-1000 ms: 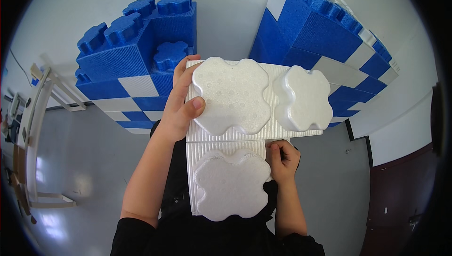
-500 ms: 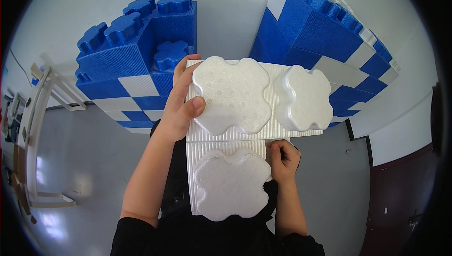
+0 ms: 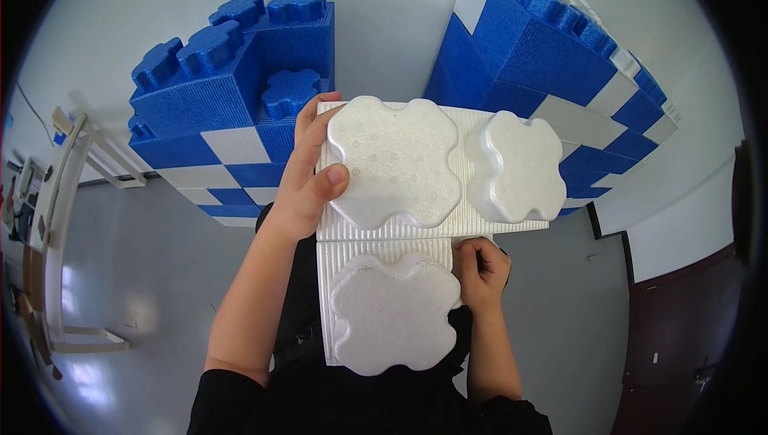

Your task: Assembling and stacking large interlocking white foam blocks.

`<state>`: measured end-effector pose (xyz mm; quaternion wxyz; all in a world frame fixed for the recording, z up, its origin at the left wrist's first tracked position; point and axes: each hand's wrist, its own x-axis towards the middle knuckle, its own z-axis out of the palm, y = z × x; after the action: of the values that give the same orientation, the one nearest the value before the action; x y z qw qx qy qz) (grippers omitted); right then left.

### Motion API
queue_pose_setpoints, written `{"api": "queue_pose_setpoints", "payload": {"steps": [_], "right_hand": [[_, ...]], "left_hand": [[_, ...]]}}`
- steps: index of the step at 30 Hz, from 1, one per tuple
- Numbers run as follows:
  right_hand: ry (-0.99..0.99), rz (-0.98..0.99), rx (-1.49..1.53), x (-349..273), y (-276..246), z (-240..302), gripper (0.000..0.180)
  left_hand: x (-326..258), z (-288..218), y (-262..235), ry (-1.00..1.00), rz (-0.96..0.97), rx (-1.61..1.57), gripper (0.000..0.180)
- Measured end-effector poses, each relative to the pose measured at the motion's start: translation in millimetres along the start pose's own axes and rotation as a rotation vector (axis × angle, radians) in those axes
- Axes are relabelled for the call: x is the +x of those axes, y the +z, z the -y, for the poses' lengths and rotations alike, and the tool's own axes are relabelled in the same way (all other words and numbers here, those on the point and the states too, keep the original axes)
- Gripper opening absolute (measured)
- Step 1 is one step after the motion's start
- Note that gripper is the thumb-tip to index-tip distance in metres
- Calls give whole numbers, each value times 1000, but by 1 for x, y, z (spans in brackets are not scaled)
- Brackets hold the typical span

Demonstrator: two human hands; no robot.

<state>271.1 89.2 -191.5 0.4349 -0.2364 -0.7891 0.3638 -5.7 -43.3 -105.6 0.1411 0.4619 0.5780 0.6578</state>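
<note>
1. The person's left hand (image 3: 306, 191) was clamped on the left edge of the two-stud block (image 3: 464, 215), its thumb pressed against the side of the left stud (image 3: 394, 164) and its other fingers wrapped round the edge.
2. That white foam block lay crosswise in front of the person, its ribbed face and both studs turned up to view; the right stud (image 3: 528, 171) stood near its right end.
3. The one-stud block (image 3: 394, 315), also white and ribbed, sat on the near side, flush at the left and meeting the other block along a thin straight seam.
4. The right hand (image 3: 482, 275) was just right of the one-stud block, below the other block's near edge, its fingers curled. Whether it was clamped on either block could not be told, as its fingertips were partly hidden.
5. Beyond the hands, a blue-and-white stack (image 3: 188, 115) stood at far left, and a taller checkered stack (image 3: 552, 75) at far right, both near the pale wall (image 3: 384, 27).
6. A white table (image 3: 52, 275) stood at the left, a dark red door (image 3: 680, 339) at the right, with grey floor (image 3: 560, 315) between them.
</note>
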Motion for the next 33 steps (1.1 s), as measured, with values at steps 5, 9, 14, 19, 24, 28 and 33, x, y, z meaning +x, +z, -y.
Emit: {"api": "queue_pose_setpoints", "payload": {"steps": [5,9,14,19,24,28,33], "right_hand": [[6,20,-9,-1,-1,0,16],[0,18,-12,0,-1,-1,16],[9,23,-15,0,0,1,16],[-19,-30,13,0,3,-3,9],[8,22,-12,0,-1,2,16],[16,25,-8,0,-1,1,16],[-5,-3,1,0,2,-2,12]], "left_hand": [[0,0,1,-6,-6,8,104],[0,-1,1,1,-1,7,103],[0,2,0,5,-1,5,103],[0,1,1,5,0,20,102],[-1,3,0,2,-8,-8,103],[0,1,0,-2,-6,-1,103],[0,0,0,7,0,11,103]]}}
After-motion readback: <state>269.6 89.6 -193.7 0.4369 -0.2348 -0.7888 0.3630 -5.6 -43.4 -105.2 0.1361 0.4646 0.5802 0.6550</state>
